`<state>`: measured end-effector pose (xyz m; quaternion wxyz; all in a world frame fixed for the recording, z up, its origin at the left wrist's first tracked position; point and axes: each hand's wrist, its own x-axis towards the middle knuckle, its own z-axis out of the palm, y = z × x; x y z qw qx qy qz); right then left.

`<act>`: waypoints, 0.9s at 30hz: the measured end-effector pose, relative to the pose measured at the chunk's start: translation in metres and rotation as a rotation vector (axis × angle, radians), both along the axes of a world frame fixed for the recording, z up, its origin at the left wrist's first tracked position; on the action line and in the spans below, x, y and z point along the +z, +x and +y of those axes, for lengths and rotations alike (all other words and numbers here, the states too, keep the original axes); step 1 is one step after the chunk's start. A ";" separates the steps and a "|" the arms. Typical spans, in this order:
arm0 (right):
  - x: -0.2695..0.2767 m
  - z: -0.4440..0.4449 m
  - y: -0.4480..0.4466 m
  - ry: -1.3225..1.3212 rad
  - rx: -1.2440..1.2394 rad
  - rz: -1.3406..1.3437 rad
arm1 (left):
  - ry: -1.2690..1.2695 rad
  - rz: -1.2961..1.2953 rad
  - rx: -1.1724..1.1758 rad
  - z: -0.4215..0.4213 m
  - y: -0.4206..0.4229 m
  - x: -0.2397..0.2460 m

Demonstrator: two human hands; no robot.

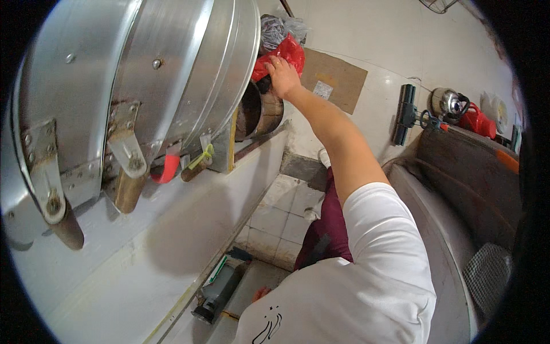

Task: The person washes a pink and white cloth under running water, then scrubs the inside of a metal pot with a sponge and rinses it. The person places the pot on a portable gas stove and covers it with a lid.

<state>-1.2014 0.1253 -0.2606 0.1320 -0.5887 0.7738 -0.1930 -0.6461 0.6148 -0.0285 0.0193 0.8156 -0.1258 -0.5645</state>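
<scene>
My right hand point(283, 76) reaches far forward, with its fingers bent over a red plastic bag point(293, 50). The bag is bunched under the palm; the fingertips and anything inside it are hidden. Just below the hand lies a brown-stained metal pot point(271, 112), its dark open side facing left. A small black thing point(264, 84) shows between pot and bag. Grey plastic bags point(273, 32) sit behind the red one. My left hand is out of view.
Large riveted aluminium vessels point(172, 69) with wooden grips point(130, 192) fill the left, on a white ledge point(189, 223). Flattened cardboard point(337, 79), a mop head point(404, 115), a kettle point(449, 102) and a red jug point(478, 122) are ahead. A dark padded seat point(468, 180) stands at right.
</scene>
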 end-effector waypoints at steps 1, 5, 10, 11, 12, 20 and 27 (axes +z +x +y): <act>-0.004 -0.010 -0.003 -0.041 0.042 0.074 | 0.003 -0.014 0.012 0.001 -0.004 0.003; -0.025 -0.027 -0.009 0.398 0.271 0.226 | 0.007 -0.032 0.054 0.006 -0.015 0.004; -0.029 -0.014 -0.001 0.529 0.435 0.098 | -0.009 -0.021 0.073 0.005 -0.026 0.000; -0.027 -0.006 0.000 0.583 0.494 0.041 | -0.022 -0.008 0.068 0.001 -0.029 -0.001; -0.025 0.006 0.000 0.533 0.456 -0.005 | -0.028 0.005 0.066 -0.005 -0.031 -0.002; -0.002 0.179 -0.026 0.361 -0.131 -0.237 | -0.143 0.121 -0.204 -0.074 -0.051 -0.023; 0.059 0.357 0.023 0.405 -0.656 -0.438 | -0.139 0.299 -0.355 -0.153 -0.051 -0.075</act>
